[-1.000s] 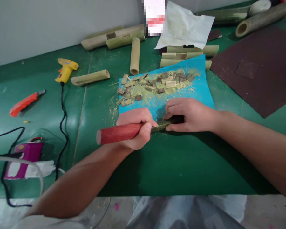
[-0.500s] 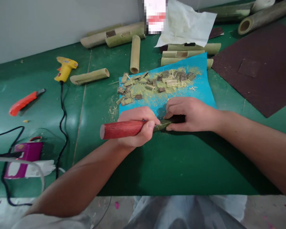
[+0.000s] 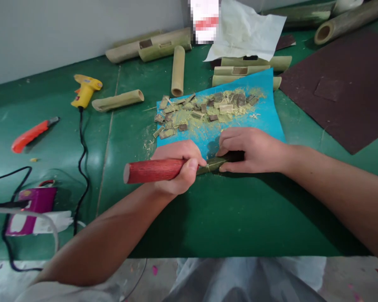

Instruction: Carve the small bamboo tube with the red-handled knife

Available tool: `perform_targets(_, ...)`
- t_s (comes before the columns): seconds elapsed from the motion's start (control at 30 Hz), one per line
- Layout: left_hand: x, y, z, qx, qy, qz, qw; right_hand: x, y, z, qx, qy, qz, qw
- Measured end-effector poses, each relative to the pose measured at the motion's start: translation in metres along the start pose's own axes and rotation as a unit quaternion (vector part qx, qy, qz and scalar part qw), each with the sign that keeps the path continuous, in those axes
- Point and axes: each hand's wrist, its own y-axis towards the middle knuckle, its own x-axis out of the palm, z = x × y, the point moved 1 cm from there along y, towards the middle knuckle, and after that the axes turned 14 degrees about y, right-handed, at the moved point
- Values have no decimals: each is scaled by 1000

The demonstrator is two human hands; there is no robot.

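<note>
Left hand (image 3: 185, 176) clasps red handle (image 3: 153, 171), right hand (image 3: 255, 149) pinches bamboo (image 3: 214, 163). Probably light, stiff; hold its sides

The single head-worn camera looks forward and down from close above the glossy green counter (image 3: 227, 222), with the bare left hand (image 3: 186, 178) and bare right hand (image 3: 253, 149) near mid-frame and a plain grey wall (image 3: 66, 33) across the upper left.
</note>
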Motion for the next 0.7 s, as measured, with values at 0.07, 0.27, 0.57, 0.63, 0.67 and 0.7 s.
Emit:
perform_targets(0.07,0,1,2,16,-33,29,999,0,0,0,-1,0,1,1000)
perform_targets(0.27,1,4,3,29,-35,38,998,0,1,-1,-11,-3,4,1000)
perform_targets(0.57,-1,4,2,20,-13,25,999,0,1,0,0,2,-1,1000)
perform_targets(0.63,-1,5,4,13,-10,16,1000,0,1,0,2,3,-1,1000)
perform_targets(0.67,-1,6,6,11,-8,12,1000,0,1,-1,2,4,0,1000)
perform_targets(0.7,-1,6,7,10,-6,7,1000,0,1,-1,0,6,1,1000)
